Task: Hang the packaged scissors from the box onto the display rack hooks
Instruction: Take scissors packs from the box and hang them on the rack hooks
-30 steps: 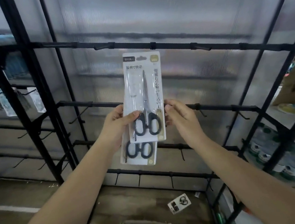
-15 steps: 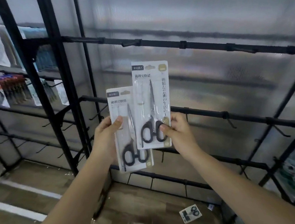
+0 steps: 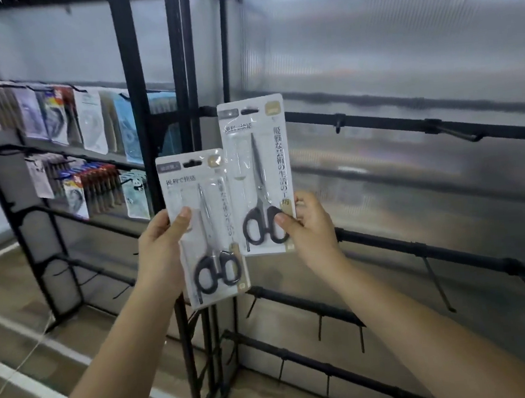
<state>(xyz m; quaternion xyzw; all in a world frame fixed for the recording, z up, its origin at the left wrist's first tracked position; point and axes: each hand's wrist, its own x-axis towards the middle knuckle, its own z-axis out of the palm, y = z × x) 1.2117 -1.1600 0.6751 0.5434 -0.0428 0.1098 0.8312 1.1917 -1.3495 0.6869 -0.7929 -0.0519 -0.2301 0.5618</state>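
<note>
Two packs are being held up side by side. The left hand [image 3: 160,255] is being kept curled round the left edge of a white card-and-clear-plastic pack of black-handled scissors [image 3: 205,229], the thumb being pressed flat on its front and the fingers being hidden behind. The right hand [image 3: 312,226] is being closed on the lower right corner of a second, matching white pack of black-handled scissors [image 3: 257,174], the thumb being laid over one black handle loop. This second pack is being held higher, upright, its left edge overlapping the first pack's right edge.

Behind both hands, a black metal display rack [image 3: 418,248] with horizontal bars is being faced; bare black hooks [image 3: 458,132] are being shown to the right of the right hand, none being touched by either pack. Frosted translucent ribbed panels [image 3: 384,45] are being seen behind the bars. To the left of the left hand, assorted hanging packaged goods [image 3: 67,120] are being displayed on a neighbouring rack section. Below the forearms, a brown floor [image 3: 17,315] with white stripes is being shown.
</note>
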